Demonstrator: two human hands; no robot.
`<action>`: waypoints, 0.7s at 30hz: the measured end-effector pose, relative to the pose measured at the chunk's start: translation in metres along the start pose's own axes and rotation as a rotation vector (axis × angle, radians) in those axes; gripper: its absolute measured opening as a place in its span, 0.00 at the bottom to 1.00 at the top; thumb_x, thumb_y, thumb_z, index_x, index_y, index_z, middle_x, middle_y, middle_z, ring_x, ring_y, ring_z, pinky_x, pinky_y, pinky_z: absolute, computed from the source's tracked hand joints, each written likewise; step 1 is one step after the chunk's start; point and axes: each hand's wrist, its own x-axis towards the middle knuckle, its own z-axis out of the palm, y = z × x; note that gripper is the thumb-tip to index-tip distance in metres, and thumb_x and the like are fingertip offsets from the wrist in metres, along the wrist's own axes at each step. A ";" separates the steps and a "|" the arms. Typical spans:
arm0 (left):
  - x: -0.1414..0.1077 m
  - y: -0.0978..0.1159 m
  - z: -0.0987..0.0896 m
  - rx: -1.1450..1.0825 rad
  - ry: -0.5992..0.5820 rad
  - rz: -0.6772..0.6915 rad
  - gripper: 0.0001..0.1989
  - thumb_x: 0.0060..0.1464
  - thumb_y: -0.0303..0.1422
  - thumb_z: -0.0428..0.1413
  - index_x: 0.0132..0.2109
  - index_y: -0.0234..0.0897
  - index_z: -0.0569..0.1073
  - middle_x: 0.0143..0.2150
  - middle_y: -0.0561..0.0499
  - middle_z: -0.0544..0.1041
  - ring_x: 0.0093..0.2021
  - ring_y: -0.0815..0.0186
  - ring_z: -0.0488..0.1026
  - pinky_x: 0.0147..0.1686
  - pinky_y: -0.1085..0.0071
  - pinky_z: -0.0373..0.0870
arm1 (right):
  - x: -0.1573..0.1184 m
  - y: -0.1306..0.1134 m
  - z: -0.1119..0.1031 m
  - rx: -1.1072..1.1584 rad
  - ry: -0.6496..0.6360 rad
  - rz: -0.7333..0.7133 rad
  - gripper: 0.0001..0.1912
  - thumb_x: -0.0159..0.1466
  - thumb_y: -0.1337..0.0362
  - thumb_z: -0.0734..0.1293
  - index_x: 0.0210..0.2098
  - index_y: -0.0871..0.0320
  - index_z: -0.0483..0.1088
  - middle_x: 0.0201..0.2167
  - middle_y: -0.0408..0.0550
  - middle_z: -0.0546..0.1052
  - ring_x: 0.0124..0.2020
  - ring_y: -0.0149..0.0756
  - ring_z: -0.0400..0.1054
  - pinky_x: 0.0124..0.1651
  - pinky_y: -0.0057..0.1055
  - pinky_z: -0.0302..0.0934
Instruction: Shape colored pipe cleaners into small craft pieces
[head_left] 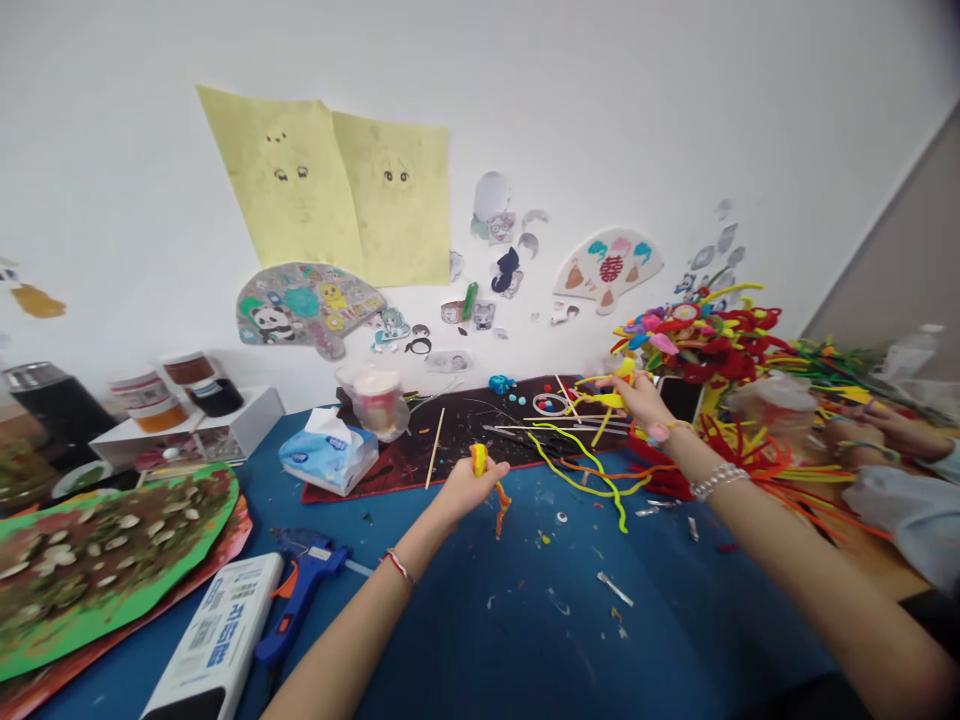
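My left hand (466,489) is raised over the blue table and pinches a short yellow chenille stem (478,460), with an orange twisted piece (500,508) hanging below it. My right hand (631,400) is raised at the far side of the table, its fingers around a yellow chenille stem (607,400). Long yellow-green chenille stems (581,470) lie on the table below it, next to orange ones. How these stems connect to the one in my right hand is hard to tell. Beads on my wrists do not hide either grip.
A co-worker's hands (870,430) work at the right beside a large bundle of red and multicoloured chenille crafts (697,340). A glue gun (300,590), tissue box (328,452), dark craft mat (442,440), white box (214,640) and green decorated board (105,550) lie around.
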 end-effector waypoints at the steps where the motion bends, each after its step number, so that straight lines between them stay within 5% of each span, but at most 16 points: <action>1: 0.001 -0.001 0.000 0.000 0.009 -0.005 0.19 0.45 0.46 0.53 0.22 0.36 0.59 0.12 0.62 0.55 0.13 0.77 0.52 0.16 0.78 0.50 | -0.002 0.002 0.004 0.042 -0.030 0.007 0.09 0.52 0.64 0.67 0.31 0.59 0.64 0.24 0.44 0.73 0.15 0.23 0.61 0.09 0.15 0.45; 6: 0.004 -0.007 0.002 0.021 0.056 -0.012 0.16 0.46 0.44 0.53 0.24 0.35 0.64 0.13 0.62 0.56 0.14 0.76 0.53 0.17 0.78 0.52 | -0.036 0.031 0.030 0.267 -0.167 0.077 0.10 0.55 0.58 0.65 0.35 0.54 0.62 0.35 0.43 0.74 0.23 0.24 0.65 0.09 0.13 0.44; 11: 0.011 -0.019 0.002 0.154 0.162 0.083 0.09 0.46 0.35 0.54 0.31 0.34 0.72 0.22 0.55 0.68 0.21 0.73 0.63 0.24 0.76 0.60 | -0.097 0.061 0.064 0.359 -0.400 0.264 0.12 0.53 0.58 0.67 0.35 0.56 0.65 0.34 0.48 0.74 0.31 0.32 0.69 0.10 0.16 0.46; 16: 0.022 -0.041 -0.011 0.186 0.360 0.047 0.15 0.45 0.31 0.55 0.42 0.34 0.68 0.28 0.53 0.70 0.28 0.69 0.67 0.33 0.73 0.63 | -0.130 0.056 0.079 0.444 -0.729 0.428 0.14 0.57 0.58 0.64 0.42 0.53 0.61 0.34 0.45 0.73 0.30 0.30 0.68 0.15 0.17 0.52; 21: 0.023 -0.050 -0.038 0.231 0.585 0.050 0.11 0.44 0.31 0.55 0.37 0.35 0.70 0.30 0.52 0.68 0.33 0.67 0.66 0.38 0.71 0.61 | -0.136 0.048 0.080 0.377 -0.831 0.400 0.13 0.59 0.57 0.62 0.42 0.55 0.62 0.30 0.44 0.72 0.26 0.28 0.65 0.22 0.22 0.57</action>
